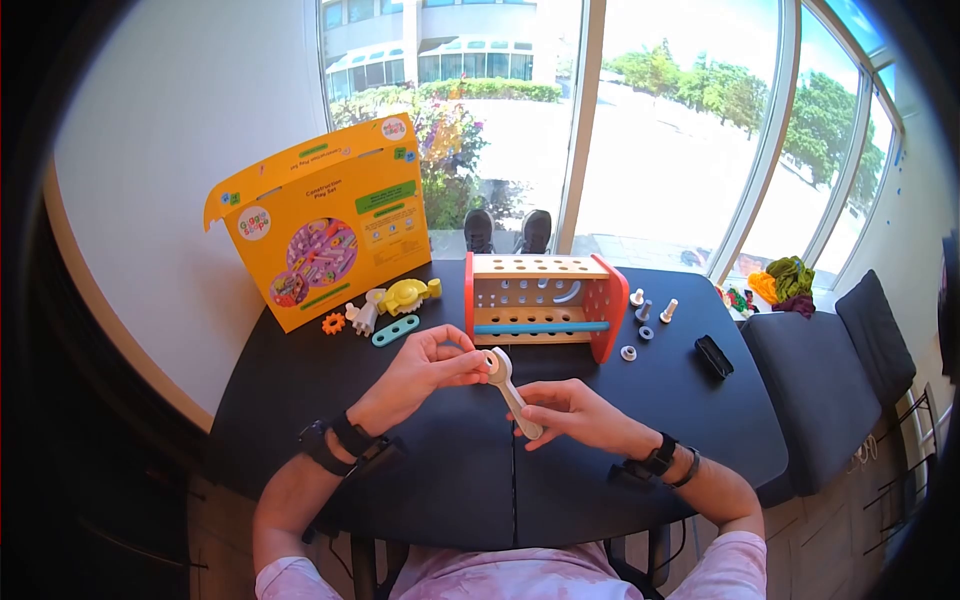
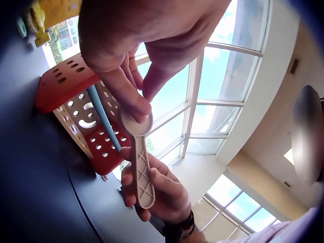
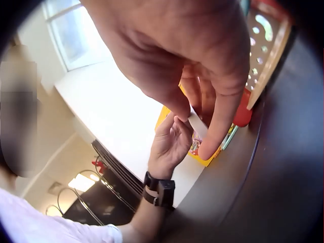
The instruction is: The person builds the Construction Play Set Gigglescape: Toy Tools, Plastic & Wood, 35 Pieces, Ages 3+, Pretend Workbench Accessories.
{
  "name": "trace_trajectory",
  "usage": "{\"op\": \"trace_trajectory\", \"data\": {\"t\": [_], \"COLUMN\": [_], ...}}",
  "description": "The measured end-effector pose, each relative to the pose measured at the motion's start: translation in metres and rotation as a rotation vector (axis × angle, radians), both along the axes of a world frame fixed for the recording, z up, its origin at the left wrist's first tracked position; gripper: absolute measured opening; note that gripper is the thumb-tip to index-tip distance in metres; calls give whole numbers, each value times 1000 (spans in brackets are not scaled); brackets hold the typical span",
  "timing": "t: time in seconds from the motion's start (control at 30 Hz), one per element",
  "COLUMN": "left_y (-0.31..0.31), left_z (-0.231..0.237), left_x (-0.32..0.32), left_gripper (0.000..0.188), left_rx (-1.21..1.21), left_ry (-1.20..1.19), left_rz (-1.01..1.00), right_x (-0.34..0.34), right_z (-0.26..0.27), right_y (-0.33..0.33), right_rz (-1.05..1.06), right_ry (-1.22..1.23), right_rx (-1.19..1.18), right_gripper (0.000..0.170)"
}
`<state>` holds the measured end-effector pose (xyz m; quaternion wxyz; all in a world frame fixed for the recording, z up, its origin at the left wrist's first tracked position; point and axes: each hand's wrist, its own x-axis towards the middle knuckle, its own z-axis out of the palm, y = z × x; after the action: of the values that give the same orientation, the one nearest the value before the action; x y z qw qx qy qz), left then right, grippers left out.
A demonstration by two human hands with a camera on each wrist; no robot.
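Note:
A pale grey toy wrench (image 1: 513, 400) with a lattice-patterned handle (image 2: 144, 177) is held between both hands, above the table. My left hand (image 1: 435, 365) pinches its round head between thumb and fingertips, where a pale round part with a dark hole (image 1: 490, 362) shows. The handle's lower end is held by my right hand (image 1: 575, 412), thumb on one side and fingers on the other. In the right wrist view, only a short pale piece of the wrench (image 3: 198, 124) appears between the right hand's fingers. Just beyond the hands stands a red-ended wooden toolbox (image 1: 540, 338) with a blue bar.
Right of the toolbox are several toy bolts and nuts (image 1: 646, 333) and a black case (image 1: 713, 357). On the left lie an orange gear (image 1: 333, 323), a teal strip (image 1: 396, 331) and yellow pieces (image 1: 408, 296), before an upright yellow box (image 1: 330, 230). Windows rise behind the table (image 1: 420, 480).

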<state>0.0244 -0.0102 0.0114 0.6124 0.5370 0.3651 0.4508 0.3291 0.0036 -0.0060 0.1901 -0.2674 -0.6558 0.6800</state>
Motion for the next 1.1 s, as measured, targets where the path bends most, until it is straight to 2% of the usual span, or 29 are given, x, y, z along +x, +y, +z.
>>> {"op": "trace_trajectory", "data": {"t": [0.17, 0.3, 0.4, 0.57, 0.7, 0.8, 0.9, 0.93, 1.03, 1.1], "left_y": [2, 3, 7, 29, 65, 87, 103, 109, 119, 125], "left_z": [-5, -1, 5, 9, -17, -48, -81, -82, -91, -104], "left_x": [-1, -10, -29, -99, -182, -224, -235, -233, -229, -234], "left_gripper": [18, 15, 16, 20, 19, 24, 35, 33, 27, 23], "left_rx": [-21, -21, -5, 127, 223, 433, 578, 471, 380, 478], "left_ry": [-3, 30, 120, 212, 430, 862, 1322, 1325, 1348, 1282], "left_rz": [44, 103, 213, 550, 728, 705, 774, 774, 761, 827], "right_x": [-6, -10, -10, -11, -14, -20, -25, -28, -33, -35], "right_z": [2, -7, -16, -24, -30, -33, -35, -35, -34, -33], "right_y": [-5, -2, 2, 14, 27, 37, 46, 47, 52, 55], "right_rz": [5, -36, -84, -140, -170, -189, -202, -205, -216, -223], "right_ry": [55, 82, 96, 75, 70, 61, 70, 79, 78, 74], "right_rx": [-259, -311, -318, -319, -322, -322, -318, -313, -309, -311], "right_gripper": [50, 48, 48, 49, 49, 50, 51, 51, 54, 56]}}
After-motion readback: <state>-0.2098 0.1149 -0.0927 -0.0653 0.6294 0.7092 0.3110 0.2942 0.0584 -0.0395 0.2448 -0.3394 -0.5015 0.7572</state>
